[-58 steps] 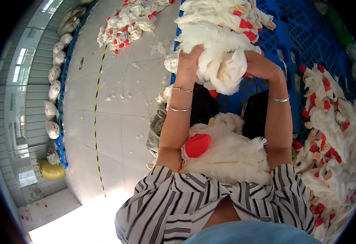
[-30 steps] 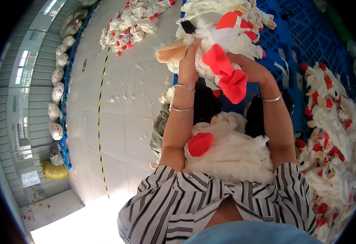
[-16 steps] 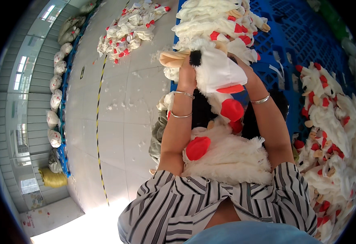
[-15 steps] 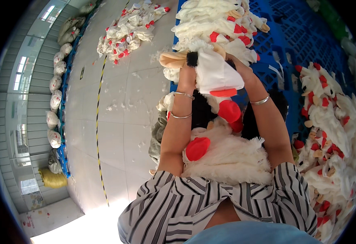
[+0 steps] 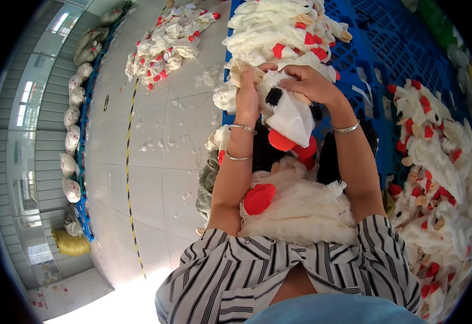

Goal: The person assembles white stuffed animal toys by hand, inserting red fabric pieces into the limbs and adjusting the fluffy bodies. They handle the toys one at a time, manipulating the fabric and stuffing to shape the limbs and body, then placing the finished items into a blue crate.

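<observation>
An unstuffed plush toy skin (image 5: 292, 120) hangs between my hands, its white face panel and black eye patch showing and its red tip pointing down toward me. My left hand (image 5: 248, 96) is closed around the tan ear side of the head. With fingers bent over the top edge, my right hand (image 5: 310, 83) pinches the fur beside the eye patch. On my lap lies another fluffy white toy skin (image 5: 306, 208) with a red oval piece (image 5: 259, 198) on its left side. More red parts (image 5: 305, 154) show just below the held face.
Straight ahead, white toy skins (image 5: 268, 32) are stacked on a blue plastic pallet (image 5: 357, 59). A large heap of similar skins (image 5: 435, 162) lies at the right, and a smaller pile (image 5: 165, 46) sits on the grey floor (image 5: 182, 124). Stuffed bags (image 5: 71, 139) line the left wall.
The toy's head has turned, so one eye patch now faces up and its red tip sits lower left. My right hand has shifted onto the head's top, with its fingers now visible.
</observation>
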{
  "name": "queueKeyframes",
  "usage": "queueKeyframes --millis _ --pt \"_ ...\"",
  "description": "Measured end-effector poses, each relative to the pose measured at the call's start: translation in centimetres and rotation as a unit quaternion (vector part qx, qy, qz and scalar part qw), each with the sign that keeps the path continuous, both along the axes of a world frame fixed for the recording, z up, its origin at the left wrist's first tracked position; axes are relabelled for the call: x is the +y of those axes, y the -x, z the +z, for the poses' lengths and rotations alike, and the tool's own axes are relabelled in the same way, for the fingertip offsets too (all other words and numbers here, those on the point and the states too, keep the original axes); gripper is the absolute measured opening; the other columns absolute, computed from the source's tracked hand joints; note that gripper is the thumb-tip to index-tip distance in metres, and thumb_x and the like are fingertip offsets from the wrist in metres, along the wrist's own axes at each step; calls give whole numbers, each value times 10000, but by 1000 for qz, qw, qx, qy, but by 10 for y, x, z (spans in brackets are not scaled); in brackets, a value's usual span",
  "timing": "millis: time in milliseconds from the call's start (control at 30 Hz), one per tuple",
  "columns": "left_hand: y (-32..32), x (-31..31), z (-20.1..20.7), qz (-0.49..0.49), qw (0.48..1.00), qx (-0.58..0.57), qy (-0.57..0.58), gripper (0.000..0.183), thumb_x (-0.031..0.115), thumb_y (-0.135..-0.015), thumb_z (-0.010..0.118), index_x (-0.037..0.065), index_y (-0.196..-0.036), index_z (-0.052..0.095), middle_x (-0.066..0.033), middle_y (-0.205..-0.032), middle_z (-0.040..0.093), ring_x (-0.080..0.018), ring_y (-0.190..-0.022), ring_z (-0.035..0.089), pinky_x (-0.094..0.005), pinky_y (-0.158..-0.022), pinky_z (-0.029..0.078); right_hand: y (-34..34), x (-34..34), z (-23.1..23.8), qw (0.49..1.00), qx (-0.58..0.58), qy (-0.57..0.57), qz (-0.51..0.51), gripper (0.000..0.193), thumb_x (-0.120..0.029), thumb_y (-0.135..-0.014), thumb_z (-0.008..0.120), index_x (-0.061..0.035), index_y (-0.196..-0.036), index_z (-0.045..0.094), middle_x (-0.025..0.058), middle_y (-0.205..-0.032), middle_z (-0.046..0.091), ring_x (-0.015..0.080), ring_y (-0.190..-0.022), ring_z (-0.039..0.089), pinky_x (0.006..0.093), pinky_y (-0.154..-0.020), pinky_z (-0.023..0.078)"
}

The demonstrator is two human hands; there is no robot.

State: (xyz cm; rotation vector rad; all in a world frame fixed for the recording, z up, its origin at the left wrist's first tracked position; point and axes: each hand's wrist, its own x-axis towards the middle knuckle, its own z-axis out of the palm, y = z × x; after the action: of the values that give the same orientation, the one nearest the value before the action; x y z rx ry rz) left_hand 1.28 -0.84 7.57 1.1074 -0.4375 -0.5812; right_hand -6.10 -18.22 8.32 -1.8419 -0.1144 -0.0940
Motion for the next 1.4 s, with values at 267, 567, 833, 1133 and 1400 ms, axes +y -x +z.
queueKeyframes --millis 267,567,833,1133,1400 --pt "-16 8 -6 154 982 65 92 526 429 -1021 298 3 -1136 585 -115 -1047 632 -206 -977 564 -335 -903 465 18 -8 3 994 77 80 -11 247 -211 -852 654 4 -835 533 42 -691 500 110 -621 448 299 -567 385" --pt "-33 28 -8 249 950 127 136 431 375 -1024 365 18 -1210 521 -98 -1171 581 -232 -1087 572 -387 -949 477 17 -46 0 950 -11 -132 -282 309 -279 -914 630 -31 -1092 681 -12 -794 618 64 -707 535 225 -661 449" --pt "-44 52 -11 212 967 40 135 208 178 -961 510 41 -1110 555 -78 -1046 596 -196 -969 605 -353 -816 521 24 -72 0 894 -44 -303 -326 317 -241 -947 599 28 -1115 623 61 -867 608 86 -679 509 245 -645 454" --pt "-49 55 -25 294 946 73 116 110 68 -908 556 91 -1009 593 -27 -960 606 -126 -816 571 -262 -713 462 22 -62 0 902 -74 -368 -212 187 -131 -955 528 -64 -1071 658 -19 -881 602 65 -762 525 239 -728 466" --pt "-16 11 -15 194 907 -337 -159 244 120 -891 590 22 -1114 592 -95 -1042 642 -208 -987 598 -325 -882 463 8 -19 -2 948 -38 -288 -129 194 -73 -949 498 -31 -995 681 2 -847 619 74 -751 557 243 -718 490"
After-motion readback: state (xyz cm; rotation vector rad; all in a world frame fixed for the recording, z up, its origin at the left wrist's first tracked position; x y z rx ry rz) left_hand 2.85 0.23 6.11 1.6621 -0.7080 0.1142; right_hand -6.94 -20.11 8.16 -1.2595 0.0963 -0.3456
